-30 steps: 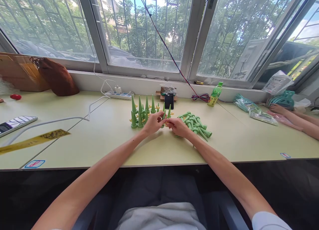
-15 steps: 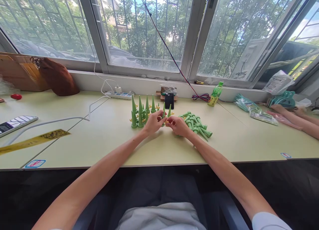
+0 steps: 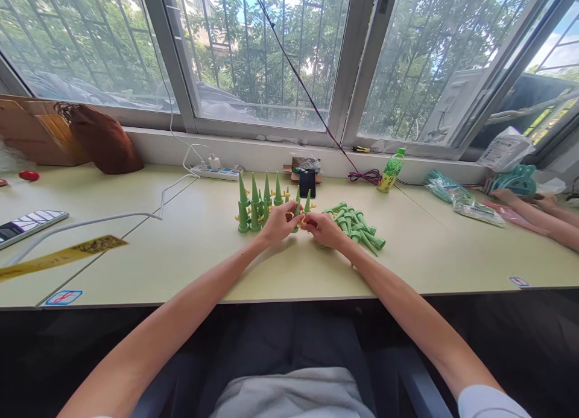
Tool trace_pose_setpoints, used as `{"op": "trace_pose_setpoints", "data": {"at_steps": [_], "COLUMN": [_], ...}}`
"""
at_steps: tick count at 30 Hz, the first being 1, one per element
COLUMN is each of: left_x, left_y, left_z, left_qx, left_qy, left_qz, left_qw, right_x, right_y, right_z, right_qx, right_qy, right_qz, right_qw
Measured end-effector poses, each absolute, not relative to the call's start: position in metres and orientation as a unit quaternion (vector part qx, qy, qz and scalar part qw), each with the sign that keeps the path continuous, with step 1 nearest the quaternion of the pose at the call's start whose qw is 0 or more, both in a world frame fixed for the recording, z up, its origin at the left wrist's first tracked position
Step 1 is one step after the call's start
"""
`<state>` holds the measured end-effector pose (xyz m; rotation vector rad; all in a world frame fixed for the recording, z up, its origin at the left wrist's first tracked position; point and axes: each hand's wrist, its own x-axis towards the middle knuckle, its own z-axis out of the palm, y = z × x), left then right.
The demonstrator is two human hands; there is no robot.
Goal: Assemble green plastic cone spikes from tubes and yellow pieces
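Observation:
My left hand (image 3: 280,222) is closed around a green watering spike (image 3: 297,196), which stands point up at the right end of the upright ones. My right hand (image 3: 324,228) meets it from the other side, thumb and fingers pinched on a small yellow valve (image 3: 303,221) low on the spike; the fingers partly hide it. Just behind the hands stands another green spike (image 3: 308,202) with a yellow valve. To the left, several upright spikes (image 3: 243,216) with yellow valves stand in rows. Beside my right hand lies a loose pile of green spikes (image 3: 357,225).
A black phone (image 3: 307,184) leans on a small box behind the hands. Further back are a power strip (image 3: 219,173) and a green drink bottle (image 3: 391,172). A white cable (image 3: 131,215) crosses the left side. Another person's arms (image 3: 534,213) reach in at right, near bagged parts (image 3: 477,210).
Both hands keep almost the same place and grip. Only slight finger movement shows at the yellow valve; the standing spikes and the pile have not visibly moved.

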<state>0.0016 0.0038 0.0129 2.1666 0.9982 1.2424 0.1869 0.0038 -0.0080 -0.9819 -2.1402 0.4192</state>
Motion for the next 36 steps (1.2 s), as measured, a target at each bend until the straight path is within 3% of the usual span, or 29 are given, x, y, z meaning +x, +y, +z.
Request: {"op": "trace_pose_setpoints", "data": {"at_steps": [36], "left_x": [0.0], "left_y": [0.0022], "left_z": [0.0136], "left_qx": [0.8], "left_qy": [0.351], "left_qz": [0.436], "left_qw": [0.216], "right_x": [0.1863], "right_y": [0.0019], "right_z": [-0.0069], "right_qx": [-0.369], "right_qy": [-0.849], "right_qz": [0.159], "right_qw": [0.342]}}
